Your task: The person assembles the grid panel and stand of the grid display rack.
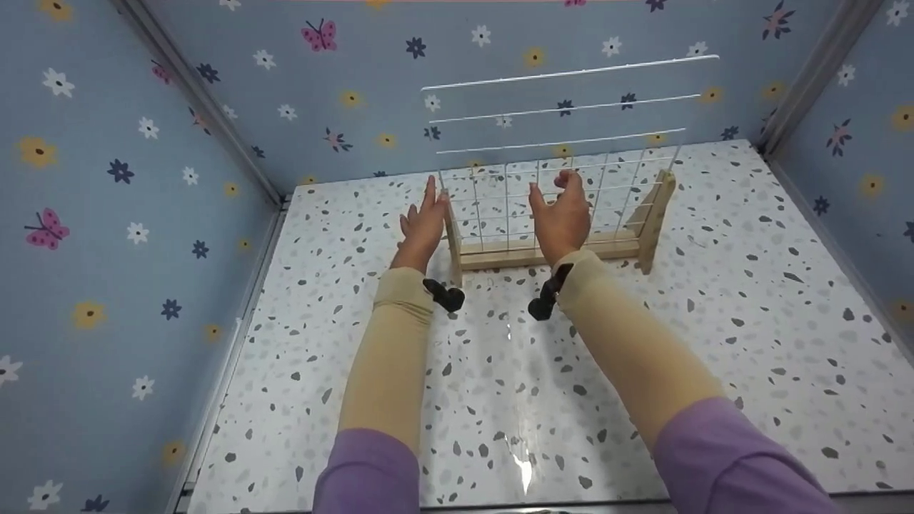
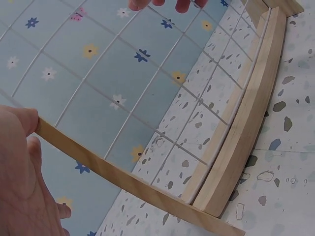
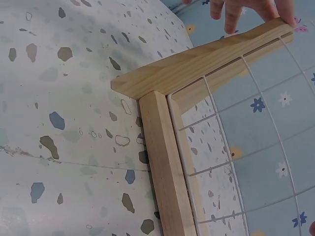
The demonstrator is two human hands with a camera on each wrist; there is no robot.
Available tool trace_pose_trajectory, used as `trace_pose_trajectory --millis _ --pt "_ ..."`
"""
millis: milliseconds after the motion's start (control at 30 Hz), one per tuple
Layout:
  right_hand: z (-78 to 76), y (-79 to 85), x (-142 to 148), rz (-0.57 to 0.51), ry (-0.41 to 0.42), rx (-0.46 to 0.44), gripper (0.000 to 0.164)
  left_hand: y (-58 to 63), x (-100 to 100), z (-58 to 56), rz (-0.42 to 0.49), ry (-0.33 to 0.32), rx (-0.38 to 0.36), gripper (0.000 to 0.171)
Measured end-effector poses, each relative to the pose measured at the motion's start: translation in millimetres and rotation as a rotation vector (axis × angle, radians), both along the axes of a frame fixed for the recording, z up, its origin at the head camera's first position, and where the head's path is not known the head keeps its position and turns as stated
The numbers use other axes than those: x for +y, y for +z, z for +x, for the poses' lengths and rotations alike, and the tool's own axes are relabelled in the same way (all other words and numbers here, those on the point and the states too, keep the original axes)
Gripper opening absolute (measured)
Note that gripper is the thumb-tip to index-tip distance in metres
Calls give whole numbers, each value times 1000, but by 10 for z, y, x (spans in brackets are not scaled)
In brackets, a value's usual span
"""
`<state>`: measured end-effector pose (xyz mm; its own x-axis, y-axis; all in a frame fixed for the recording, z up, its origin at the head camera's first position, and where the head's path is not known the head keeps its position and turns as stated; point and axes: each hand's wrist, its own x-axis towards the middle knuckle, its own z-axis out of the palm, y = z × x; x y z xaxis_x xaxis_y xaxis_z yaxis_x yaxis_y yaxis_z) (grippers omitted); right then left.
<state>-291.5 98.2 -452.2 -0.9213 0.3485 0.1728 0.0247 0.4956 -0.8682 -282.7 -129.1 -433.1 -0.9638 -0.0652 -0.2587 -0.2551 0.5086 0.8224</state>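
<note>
A white wire grid (image 1: pixel 557 111) rises from a wooden stand with a left side piece (image 1: pixel 453 243), a right side piece (image 1: pixel 655 221) and a crossbar (image 1: pixel 550 255). My left hand (image 1: pixel 423 225) is at the left side piece, fingers mostly straight. In the left wrist view its thumb (image 2: pixel 22 120) meets the upper end of that piece. In front of the grid's middle is my right hand (image 1: pixel 564 218), thumb raised and fingers slightly bent, with nothing visible in it. Its fingertips (image 2: pixel 182 6) show at the top of the left wrist view, over the wires.
The stand rests on a white speckled table (image 1: pixel 514 400) near the back wall panel (image 1: pixel 357 78). Flower-patterned panels also rise at the left (image 1: pixel 107 271) and right (image 1: pixel 875 164). Dark wrist devices (image 1: pixel 446 296) are strapped to both forearms.
</note>
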Motion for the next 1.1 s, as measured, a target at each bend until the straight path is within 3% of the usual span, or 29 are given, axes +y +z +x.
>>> trace_pose_trajectory --millis 167,500,733,833,1000,1100 --pt "-11 -16 45 27 25 18 58 -23 36 -17 12 17 30 60" --pt "71 -102 481 262 238 67 74 -118 158 22 21 40 114 59" --pt "239 -107 1005 261 317 215 58 -106 163 168 119 -21 121 62" --pt "305 -92 1214 217 299 317 50 -109 146 213 152 -41 112 63" --pt "360 -64 1503 100 154 481 36 -151 119 260 222 -58 114 61" --pt "352 -75 1642 27 66 483 36 -167 118 279 243 -58 116 59"
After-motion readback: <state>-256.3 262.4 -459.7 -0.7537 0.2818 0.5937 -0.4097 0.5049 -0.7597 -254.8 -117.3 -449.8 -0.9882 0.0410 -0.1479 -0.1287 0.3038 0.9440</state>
